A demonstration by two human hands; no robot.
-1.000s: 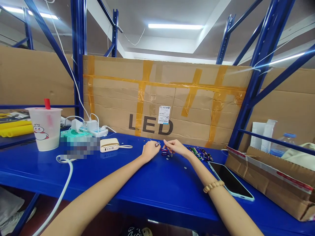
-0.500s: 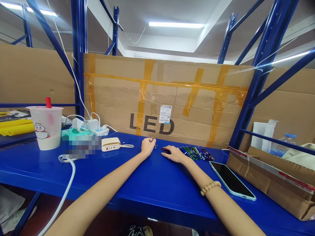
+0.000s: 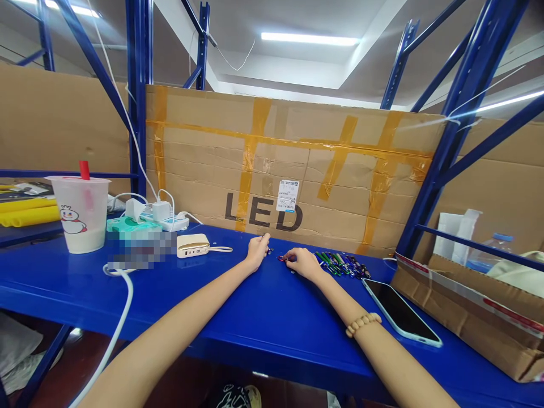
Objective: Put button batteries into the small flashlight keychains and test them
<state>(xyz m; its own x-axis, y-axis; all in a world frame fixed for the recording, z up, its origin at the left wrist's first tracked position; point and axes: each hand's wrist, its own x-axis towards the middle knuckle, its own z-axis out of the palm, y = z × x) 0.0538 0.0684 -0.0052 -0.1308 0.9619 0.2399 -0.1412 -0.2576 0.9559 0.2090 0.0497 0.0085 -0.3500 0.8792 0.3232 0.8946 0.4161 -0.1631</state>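
Observation:
My left hand (image 3: 257, 253) is closed above the middle of the blue tabletop (image 3: 255, 306). Whatever its fingers hold is mostly hidden. Tiny pieces (image 3: 271, 250) show beside its fingertips, too small to name. To its right, my right hand (image 3: 304, 264) pinches a small shiny red piece (image 3: 281, 258) between thumb and fingers, low over the table. Just beyond the right wrist lies a pile of slim shiny pieces (image 3: 343, 264) in green, blue and purple; their kind is not clear.
A phone (image 3: 402, 311) and an open cardboard box (image 3: 463, 317) lie right. At left are a cream power bank (image 3: 192, 246), a plastic cup (image 3: 84, 215) with red straw, a power strip (image 3: 176, 222) and a white cable (image 3: 123, 317). A cardboard panel (image 3: 204, 170) stands behind.
My right hand has gone from spread fingers over a dark piece to a pinch on a red one. My left hand has turned, hiding the brownish piece that showed at its fingers.

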